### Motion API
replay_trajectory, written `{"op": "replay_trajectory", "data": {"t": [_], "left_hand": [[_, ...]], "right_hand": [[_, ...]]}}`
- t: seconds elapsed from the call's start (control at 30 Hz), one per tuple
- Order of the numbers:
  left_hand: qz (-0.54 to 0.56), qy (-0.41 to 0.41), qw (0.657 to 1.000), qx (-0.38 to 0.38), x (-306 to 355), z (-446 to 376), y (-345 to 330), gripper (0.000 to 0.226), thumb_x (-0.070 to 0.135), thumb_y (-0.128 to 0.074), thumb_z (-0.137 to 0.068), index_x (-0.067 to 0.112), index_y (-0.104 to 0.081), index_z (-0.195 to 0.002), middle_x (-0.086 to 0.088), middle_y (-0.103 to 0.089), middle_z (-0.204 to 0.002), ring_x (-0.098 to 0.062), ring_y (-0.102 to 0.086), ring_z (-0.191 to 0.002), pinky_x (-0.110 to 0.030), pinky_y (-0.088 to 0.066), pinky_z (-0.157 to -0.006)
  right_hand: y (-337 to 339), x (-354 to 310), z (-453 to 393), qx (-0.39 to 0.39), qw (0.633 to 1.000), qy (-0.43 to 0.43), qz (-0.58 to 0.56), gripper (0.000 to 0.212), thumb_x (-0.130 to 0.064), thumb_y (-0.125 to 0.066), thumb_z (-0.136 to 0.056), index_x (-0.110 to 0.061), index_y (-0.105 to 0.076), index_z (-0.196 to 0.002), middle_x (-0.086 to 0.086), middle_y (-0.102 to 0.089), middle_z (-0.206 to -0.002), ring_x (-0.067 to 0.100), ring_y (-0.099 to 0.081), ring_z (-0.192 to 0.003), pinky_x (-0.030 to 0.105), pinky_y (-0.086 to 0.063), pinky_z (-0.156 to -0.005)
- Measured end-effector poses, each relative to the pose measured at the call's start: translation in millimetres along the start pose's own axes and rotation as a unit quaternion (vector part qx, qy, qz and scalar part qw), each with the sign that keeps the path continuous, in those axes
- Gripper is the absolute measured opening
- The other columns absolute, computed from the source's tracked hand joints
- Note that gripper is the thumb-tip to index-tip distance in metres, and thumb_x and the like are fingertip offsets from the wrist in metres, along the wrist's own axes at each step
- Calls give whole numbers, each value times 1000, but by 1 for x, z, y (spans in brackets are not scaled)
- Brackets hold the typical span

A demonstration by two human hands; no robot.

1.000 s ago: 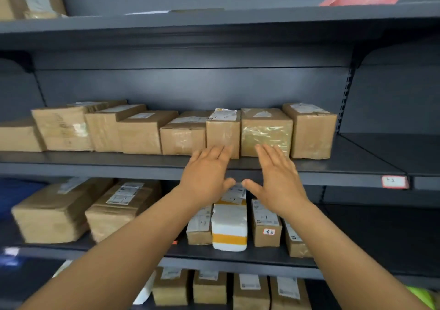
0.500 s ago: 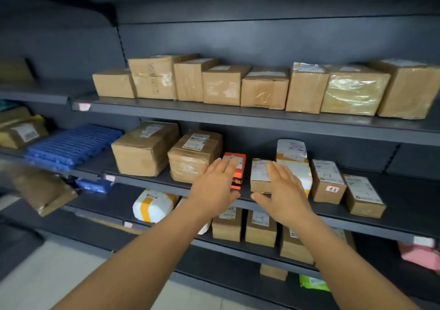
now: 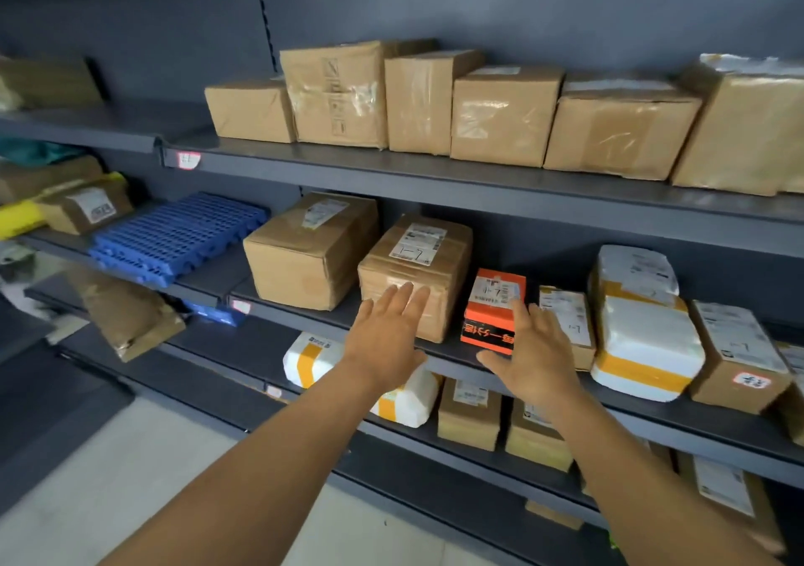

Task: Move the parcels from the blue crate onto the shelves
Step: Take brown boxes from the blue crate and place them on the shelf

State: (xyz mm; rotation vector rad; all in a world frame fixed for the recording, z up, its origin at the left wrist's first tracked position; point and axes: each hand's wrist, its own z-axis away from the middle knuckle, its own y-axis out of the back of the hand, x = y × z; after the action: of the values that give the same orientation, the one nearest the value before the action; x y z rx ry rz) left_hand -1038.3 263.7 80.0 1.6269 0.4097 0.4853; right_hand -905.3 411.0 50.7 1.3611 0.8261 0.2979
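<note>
cardboard parcels (image 3: 500, 115) stand in a row on the upper dark grey shelf (image 3: 435, 176), with more on the middle shelf (image 3: 304, 311) and the lower one. both arms reach toward the middle shelf, holding nothing. the left hand (image 3: 387, 343) has its fingers straight and slightly spread in front of a taped brown box (image 3: 413, 269); the right hand (image 3: 537, 350) is likewise spread before an orange box (image 3: 491, 311). whether either touches its box cannot be told. a blue slatted panel (image 3: 174, 237) lies on the shelf at left
</note>
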Motion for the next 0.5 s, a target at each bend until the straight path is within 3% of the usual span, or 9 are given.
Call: {"op": "replay_trajectory", "data": {"t": [0.2,0.33,0.5], "left_hand": [[-33,-19,999,-9,-8,-69,-25,85,32,-61,-91,25,-3,-153,-1,0,-162,-22,2,-149,-43,-6,-119],[-47,-39,998,-8,-9,-99,-37,87,25,-62,-91,25,-2,-153,0,0,-162,-22,3,-149,-45,-6,-119],[-44,-39,998,-14,-22,-118,-51,82,22,-60,-92,27,-6,-153,0,-6,-161,-22,1,-149,-45,-8,-120]], "right_hand": [[-20,32,-64,-41,993,-93,61,104,-64,-59,-82,-28,8,-153,13,8,-161,39,9,-147,52,-6,-119],[-36,58,-85,-98,982,-159,33,107,-68,-64,-73,-42,4,-150,9,15,-160,47,12,-144,61,-7,-114],[-53,52,-92,-110,982,-127,84,102,-72,-62,-72,-45,-2,-150,4,11,-160,43,8,-145,62,-13,-112]]}}
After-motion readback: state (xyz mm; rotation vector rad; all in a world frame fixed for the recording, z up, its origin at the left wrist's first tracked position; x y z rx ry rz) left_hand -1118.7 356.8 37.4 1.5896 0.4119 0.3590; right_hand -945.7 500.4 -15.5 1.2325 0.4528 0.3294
